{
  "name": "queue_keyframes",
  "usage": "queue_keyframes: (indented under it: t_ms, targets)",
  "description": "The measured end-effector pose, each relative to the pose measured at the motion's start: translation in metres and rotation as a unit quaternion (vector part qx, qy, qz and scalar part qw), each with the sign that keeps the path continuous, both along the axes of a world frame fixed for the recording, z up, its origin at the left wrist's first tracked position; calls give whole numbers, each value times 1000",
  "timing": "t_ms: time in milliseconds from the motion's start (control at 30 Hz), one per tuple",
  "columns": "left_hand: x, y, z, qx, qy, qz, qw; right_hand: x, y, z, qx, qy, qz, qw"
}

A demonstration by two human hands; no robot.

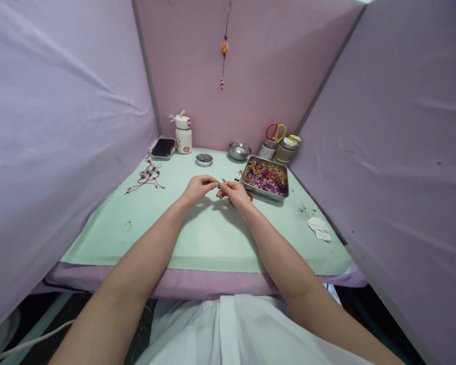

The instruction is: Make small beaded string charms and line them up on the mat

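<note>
Both hands meet above the middle of the green mat. My left hand point(200, 188) is closed in a pinch, its fingertips touching those of the other hand. My right hand point(232, 191) is also closed, thumb against fingers. Whatever lies between the fingertips is too small to name. A small grey tip pokes out just above the right fingers. Red loops point(250, 196), like scissor handles, show at the right hand's edge; I cannot tell whether they are held or lie on the mat. Just right of that hand stands a metal tray point(266, 193) of colourful beaded cords point(265, 176).
Beaded red cords point(148, 175) lie at left, near a phone point(163, 148) and a white bottle point(184, 138). Behind the hands are a round container point(204, 160), a metal bowl point(239, 151) and jars point(287, 149) with scissors point(275, 133). A crumpled white cloth point(319, 229) lies right.
</note>
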State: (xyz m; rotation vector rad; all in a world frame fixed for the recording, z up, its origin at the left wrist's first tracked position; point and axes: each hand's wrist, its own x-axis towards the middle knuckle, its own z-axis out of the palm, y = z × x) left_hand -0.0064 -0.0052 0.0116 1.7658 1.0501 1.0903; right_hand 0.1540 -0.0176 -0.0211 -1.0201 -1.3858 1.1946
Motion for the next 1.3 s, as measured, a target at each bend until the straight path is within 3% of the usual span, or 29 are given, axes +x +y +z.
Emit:
queue_keyframes:
  t_ms: [167, 400, 567, 733, 900, 1033, 1167, 1300]
  targets:
    - [-1, 0, -1, -6, 3, 9, 1000, -1, 2, -1, 16, 4, -24, 1000]
    - [-1, 0, 0, -13, 5, 15, 1000, -1, 2, 2, 97, -75, -97, 988]
    - [-1, -3, 0, -39, 9, -23, 999, 0, 1, 5, 124, -75, -114, 983]
    - [-1, -4, 1, -43, -13, -48, 998, 0, 1, 5, 107, -59, -110, 986]
    - [-1, -3, 2, 2, -63, -71, 995, 1, 5, -1, 86, -64, -95, 990]
    - [-1, -2, 1, -16, -73, -73, 994, 0, 5, -7, 84, -93, -66, 990]
    - [-1, 0, -2, -30, -77, -49, 995, -1, 4, -9, 90, -136, -63, 985]
    - [-1, 4, -5, -49, -104, -19, 993, -2, 3, -8, 104, -175, -111, 973]
